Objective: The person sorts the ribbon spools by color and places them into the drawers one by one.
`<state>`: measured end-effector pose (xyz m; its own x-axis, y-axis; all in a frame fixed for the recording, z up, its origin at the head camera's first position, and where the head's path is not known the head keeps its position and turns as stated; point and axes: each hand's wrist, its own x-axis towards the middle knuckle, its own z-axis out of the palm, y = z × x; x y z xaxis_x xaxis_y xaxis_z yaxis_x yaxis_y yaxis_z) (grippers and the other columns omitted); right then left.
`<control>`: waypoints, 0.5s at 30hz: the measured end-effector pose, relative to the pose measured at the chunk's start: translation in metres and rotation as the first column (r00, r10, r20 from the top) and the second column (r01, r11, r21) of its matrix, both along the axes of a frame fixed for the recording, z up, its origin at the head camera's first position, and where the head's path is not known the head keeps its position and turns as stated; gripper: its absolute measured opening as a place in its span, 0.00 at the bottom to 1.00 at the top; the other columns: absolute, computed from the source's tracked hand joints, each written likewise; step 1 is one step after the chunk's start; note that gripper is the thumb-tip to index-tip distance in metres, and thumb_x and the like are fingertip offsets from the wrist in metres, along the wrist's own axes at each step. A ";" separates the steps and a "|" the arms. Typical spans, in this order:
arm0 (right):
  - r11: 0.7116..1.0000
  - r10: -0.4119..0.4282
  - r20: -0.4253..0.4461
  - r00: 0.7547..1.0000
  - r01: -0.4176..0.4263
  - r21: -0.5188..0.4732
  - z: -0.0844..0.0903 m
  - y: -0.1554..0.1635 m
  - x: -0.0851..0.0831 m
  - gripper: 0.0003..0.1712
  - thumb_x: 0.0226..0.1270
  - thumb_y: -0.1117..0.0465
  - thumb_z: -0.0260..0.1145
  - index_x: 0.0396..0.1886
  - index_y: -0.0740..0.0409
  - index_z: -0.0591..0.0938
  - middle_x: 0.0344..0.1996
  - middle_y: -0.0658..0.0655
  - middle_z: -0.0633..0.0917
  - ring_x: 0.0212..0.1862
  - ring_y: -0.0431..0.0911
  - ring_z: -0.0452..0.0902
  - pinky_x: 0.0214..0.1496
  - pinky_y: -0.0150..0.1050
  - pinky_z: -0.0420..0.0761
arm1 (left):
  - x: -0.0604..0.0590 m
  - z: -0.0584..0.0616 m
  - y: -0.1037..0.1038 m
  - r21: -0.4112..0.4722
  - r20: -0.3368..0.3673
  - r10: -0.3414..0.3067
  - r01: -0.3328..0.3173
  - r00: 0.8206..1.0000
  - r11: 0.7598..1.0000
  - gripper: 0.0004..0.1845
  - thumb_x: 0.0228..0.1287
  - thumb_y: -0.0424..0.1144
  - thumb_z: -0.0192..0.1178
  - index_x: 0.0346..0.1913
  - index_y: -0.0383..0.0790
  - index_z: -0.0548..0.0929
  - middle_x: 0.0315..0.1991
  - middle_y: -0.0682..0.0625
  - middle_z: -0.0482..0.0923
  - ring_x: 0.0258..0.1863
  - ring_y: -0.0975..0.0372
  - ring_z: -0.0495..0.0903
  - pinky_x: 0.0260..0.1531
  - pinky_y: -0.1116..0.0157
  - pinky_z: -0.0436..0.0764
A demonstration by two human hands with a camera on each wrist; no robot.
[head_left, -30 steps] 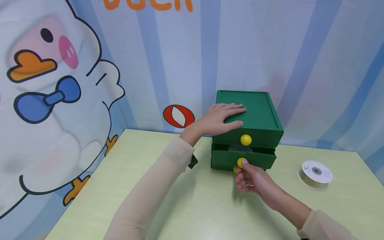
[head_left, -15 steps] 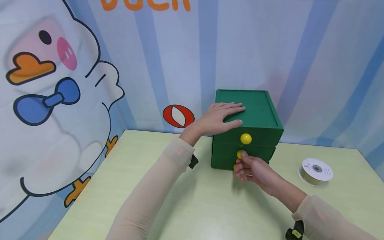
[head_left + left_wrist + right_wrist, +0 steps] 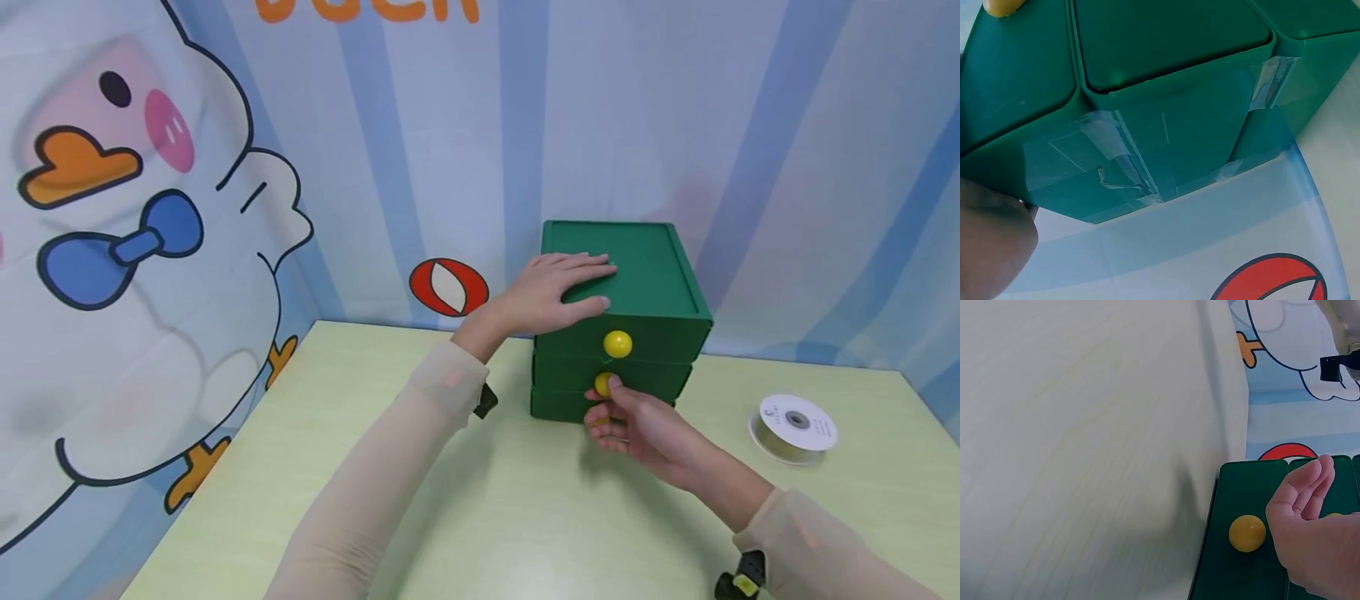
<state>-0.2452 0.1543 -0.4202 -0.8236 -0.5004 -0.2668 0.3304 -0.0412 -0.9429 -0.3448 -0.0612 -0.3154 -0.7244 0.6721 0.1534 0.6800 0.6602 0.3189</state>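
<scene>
A green three-drawer box (image 3: 630,267) with round yellow knobs stands on the table, all its drawers pushed in. My left hand (image 3: 558,292) lies on its top at the left edge, fingers spread and fairly straight. At the middle drawer's knob (image 3: 603,384), my right hand (image 3: 645,429) pinches with thumb and curled forefinger. The other fingers of that hand hang below, partly covering the bottom knob, which the right wrist view shows bare (image 3: 1247,533). The top knob (image 3: 617,344) is untouched. In the left wrist view, clear tape (image 3: 1110,137) crosses the drawer box's side.
A ribbon spool (image 3: 795,427) with a white label lies on the table (image 3: 510,533) to the right of the box. Behind the box hangs a striped blue cloth (image 3: 622,125) with a printed duck on the left.
The middle drawer, partly out a second ago, has gone back flush as my right hand pushed its knob inward. My left hand has stayed on top of the box.
</scene>
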 end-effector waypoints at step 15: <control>0.994 -0.075 0.019 0.997 0.073 0.078 -0.016 0.015 0.007 0.38 0.86 0.36 0.45 0.70 0.66 0.65 0.40 0.47 0.84 0.45 0.43 0.82 0.55 0.38 0.84 | -0.001 0.000 0.001 0.003 0.002 0.009 -0.009 1.000 1.000 0.33 0.83 0.58 0.50 0.84 0.55 0.63 0.86 0.56 0.54 0.86 0.57 0.49 0.84 0.52 0.44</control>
